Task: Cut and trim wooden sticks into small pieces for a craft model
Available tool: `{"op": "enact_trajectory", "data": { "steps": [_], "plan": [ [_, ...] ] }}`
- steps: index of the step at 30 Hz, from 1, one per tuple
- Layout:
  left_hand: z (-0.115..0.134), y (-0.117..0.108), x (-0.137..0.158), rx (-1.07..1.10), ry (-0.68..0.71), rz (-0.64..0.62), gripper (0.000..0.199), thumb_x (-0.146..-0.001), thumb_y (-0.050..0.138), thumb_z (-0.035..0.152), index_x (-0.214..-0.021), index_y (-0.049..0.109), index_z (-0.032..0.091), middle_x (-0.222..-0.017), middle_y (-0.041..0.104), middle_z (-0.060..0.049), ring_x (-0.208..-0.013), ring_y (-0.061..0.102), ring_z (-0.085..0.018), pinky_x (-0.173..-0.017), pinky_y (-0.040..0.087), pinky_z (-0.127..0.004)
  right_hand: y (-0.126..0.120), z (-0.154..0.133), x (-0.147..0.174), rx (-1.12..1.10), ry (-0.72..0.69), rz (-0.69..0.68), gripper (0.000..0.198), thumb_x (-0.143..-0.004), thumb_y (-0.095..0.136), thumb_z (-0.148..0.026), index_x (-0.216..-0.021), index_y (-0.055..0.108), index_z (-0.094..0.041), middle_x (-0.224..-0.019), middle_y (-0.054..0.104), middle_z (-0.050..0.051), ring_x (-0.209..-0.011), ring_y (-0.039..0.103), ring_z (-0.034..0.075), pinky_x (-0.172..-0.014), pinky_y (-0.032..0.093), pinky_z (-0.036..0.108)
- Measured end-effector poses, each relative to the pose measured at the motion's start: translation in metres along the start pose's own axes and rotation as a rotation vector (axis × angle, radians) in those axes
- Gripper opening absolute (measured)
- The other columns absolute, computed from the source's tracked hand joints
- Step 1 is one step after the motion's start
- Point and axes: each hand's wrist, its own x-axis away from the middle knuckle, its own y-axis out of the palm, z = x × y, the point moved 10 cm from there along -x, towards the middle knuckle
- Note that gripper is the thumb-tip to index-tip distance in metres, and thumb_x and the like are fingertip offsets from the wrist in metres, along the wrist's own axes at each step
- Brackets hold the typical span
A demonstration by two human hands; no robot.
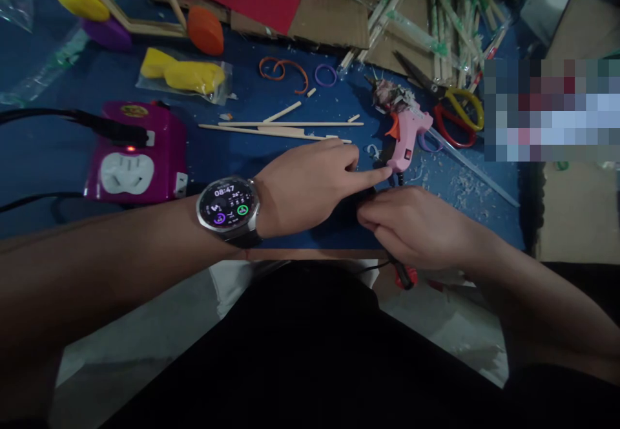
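My left hand (310,180), with a watch (227,206) on its wrist, is over the blue table. Its index finger stretches to the foot of a pink hot glue gun (407,138), seeming to touch it; the other fingers curl under, and what they hold, if anything, is hidden. My right hand (419,225) is closed in a fist beside it, around a dark stick-like object (402,271) whose end pokes out below, past the table edge. The glue gun lies on its side, an orange trigger and a clear glue stick (475,167) showing.
Thin wooden sticks (290,128) lie beyond my left hand. A purple power socket box (138,151) with a plugged-in cable stands left. Scissors (455,109), bundled chopsticks (445,22), cardboard (310,25), rubber-like rings (325,75) and bagged yellow pieces (184,75) lie farther back.
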Motion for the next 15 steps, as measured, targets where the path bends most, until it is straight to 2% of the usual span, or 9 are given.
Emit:
{"op": "enact_trajectory", "data": {
  "steps": [3, 7, 11, 13, 15],
  "plan": [
    [0.0, 0.001, 0.001, 0.003, -0.011, 0.011, 0.054, -0.11, 0.045, 0.016, -0.161, 0.06, 0.028, -0.115, 0.068, -0.01, -0.101, 0.063, -0.025, -0.083, 0.051, -0.037, 0.0, 0.0, -0.001, 0.001, 0.015, -0.007, 0.026, -0.098, 0.04, -0.019, -0.084, 0.062, -0.021, -0.081, 0.066, 0.004, -0.073, 0.054, 0.018, -0.069, 0.031, 0.033],
    [0.002, -0.003, 0.001, -0.017, -0.02, 0.008, 0.05, -0.114, 0.042, 0.018, -0.158, 0.061, 0.028, -0.116, 0.07, -0.007, -0.101, 0.063, -0.022, -0.087, 0.05, -0.035, -0.004, -0.003, 0.005, -0.047, -0.004, 0.048, 0.023, -0.099, 0.042, -0.017, -0.087, 0.062, -0.021, -0.083, 0.065, 0.003, -0.075, 0.054, 0.017, -0.069, 0.035, 0.032],
    [0.0, -0.003, -0.001, -0.013, -0.047, -0.039, 0.051, -0.114, 0.037, 0.018, -0.156, 0.063, 0.027, -0.116, 0.072, -0.008, -0.102, 0.065, -0.023, -0.086, 0.051, -0.036, -0.008, -0.006, 0.02, -0.066, 0.03, 0.164, 0.015, -0.096, 0.05, -0.014, -0.098, 0.064, -0.021, -0.105, 0.07, 0.006, -0.081, 0.062, 0.017, -0.069, 0.043, 0.031],
    [0.0, -0.003, -0.001, -0.001, -0.042, -0.027, 0.049, -0.114, 0.038, 0.019, -0.153, 0.067, 0.023, -0.116, 0.072, -0.01, -0.102, 0.066, -0.025, -0.084, 0.051, -0.038, -0.007, -0.007, 0.03, -0.052, 0.091, 0.251, 0.017, -0.098, 0.053, -0.014, -0.108, 0.064, -0.021, -0.123, 0.068, 0.011, -0.097, 0.068, 0.022, -0.071, 0.05, 0.033],
    [0.0, -0.003, -0.001, 0.024, -0.036, 0.007, 0.048, -0.112, 0.042, 0.018, -0.15, 0.069, 0.023, -0.116, 0.072, -0.011, -0.101, 0.067, -0.026, -0.083, 0.051, -0.038, -0.006, -0.012, 0.042, -0.035, 0.137, 0.374, 0.024, -0.101, 0.058, -0.021, -0.124, 0.062, -0.021, -0.14, 0.061, 0.017, -0.127, 0.066, 0.032, -0.084, 0.058, 0.039]
  ]
}}
